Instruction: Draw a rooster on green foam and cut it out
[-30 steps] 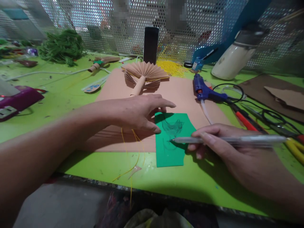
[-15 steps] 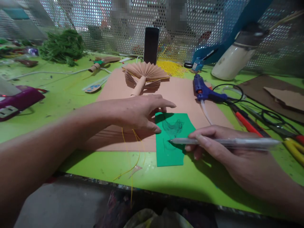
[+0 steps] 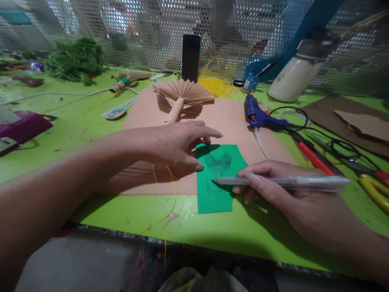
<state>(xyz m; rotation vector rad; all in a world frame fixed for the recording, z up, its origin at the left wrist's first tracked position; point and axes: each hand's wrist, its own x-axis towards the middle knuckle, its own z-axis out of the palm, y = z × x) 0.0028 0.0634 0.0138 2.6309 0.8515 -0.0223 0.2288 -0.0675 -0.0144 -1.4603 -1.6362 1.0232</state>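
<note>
1. Two bare hands flanked a green sheet (image 3: 214,199) near the middle of a bright green table (image 3: 100,211); its far part lay over a large brown sheet (image 3: 226,117), and its near end overhung that sheet's near edge.
2. The green sheet looked flat and smooth, longer from near to far than across. Its left and near edges ran fairly straight, its far right corner was cut on a slant, and its near right edge dipped in unevenly.
3. Dark scribbled strokes made a dense, bowl-like shape on its far half; nearer, fewer and fainter lines stood, one almost straight and one curved.
4. The right hand (image 3: 284,198) held a clear pen (image 3: 319,183) between thumb and fingers, its dark tip pointing left over the fainter lines. Whether the tip pressed down, I could not tell.
5. The left hand (image 3: 180,142) had its thumb and forefinger wide apart and held nothing visible. The thumb tip was at the green sheet's left edge; the fingers bent underneath were partly hidden.
6. Beyond the left hand, a pleated paper fan (image 3: 185,90) lay on the brown sheet. Far right of the green sheet was a blue glue gun (image 3: 258,115).
</note>
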